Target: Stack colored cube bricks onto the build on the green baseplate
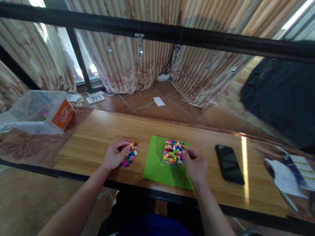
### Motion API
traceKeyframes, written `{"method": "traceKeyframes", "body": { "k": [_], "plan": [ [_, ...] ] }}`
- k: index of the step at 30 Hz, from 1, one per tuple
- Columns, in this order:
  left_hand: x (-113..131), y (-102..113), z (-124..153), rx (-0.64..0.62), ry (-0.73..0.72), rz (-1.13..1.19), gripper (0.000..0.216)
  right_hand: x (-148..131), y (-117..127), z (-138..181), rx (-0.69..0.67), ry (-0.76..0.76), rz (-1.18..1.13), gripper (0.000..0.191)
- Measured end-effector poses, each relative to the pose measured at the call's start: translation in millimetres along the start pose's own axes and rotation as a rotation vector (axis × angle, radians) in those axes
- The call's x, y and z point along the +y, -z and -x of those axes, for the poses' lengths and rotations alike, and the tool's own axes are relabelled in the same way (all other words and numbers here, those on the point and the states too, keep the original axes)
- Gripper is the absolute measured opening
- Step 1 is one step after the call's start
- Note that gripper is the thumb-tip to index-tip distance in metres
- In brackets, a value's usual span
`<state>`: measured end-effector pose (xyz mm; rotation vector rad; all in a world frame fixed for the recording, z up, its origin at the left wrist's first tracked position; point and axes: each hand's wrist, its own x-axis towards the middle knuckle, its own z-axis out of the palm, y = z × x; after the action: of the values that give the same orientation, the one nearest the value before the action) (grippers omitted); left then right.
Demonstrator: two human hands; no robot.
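A green studded baseplate (pixel 152 168) lies flat on the wooden tabletop. On it stands a low block of many-coloured toy bricks (pixel 172 152), built close together. My right hand (pixel 195 164) is at the block's right side, thumb and forefinger pinched against its edge; whatever they hold is hidden. To the left of the baseplate, small loose toy bricks (pixel 128 160) lie in a pile. My left hand (pixel 115 154) rests beside this pile, its thumb and forefinger closing at a yellow brick near the top.
A black phone (pixel 230 164) lies right of the baseplate. Papers (pixel 287 179) are at the far right. A clear plastic bin (pixel 40 110) with an orange label stands at the far left. A dark horizontal bar (pixel 158 32) crosses beyond the table, before curtains (pixel 141 68).
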<state>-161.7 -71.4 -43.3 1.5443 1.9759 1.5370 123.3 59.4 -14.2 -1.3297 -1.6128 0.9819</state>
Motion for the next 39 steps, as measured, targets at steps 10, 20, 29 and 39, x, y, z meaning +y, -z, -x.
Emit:
{"method": "traceKeyframes", "body": {
  "k": [10, 20, 29, 39],
  "plan": [
    [80.8, -10.0, 10.8, -0.077, -0.234, -0.084, 0.014, -36.1, 14.2, 42.2, -0.019, 0.215, -0.004, 0.030],
    [148.0, -54.0, 44.2, -0.174, -0.168, -0.004, 0.017, -59.0, 4.2, 89.8, -0.225, 0.287, -0.090, 0.025],
    [156.6, -72.6, 50.9, -0.098, -0.204, -0.166, 0.013, -47.4, 4.2, 92.8, -0.041, 0.323, -0.003, 0.022],
    [135.2, -71.4, 65.0, -0.086, -0.086, -0.066, 0.013, -14.5, 26.5, 50.6, 0.043, 0.254, 0.282, 0.029]
  ]
}}
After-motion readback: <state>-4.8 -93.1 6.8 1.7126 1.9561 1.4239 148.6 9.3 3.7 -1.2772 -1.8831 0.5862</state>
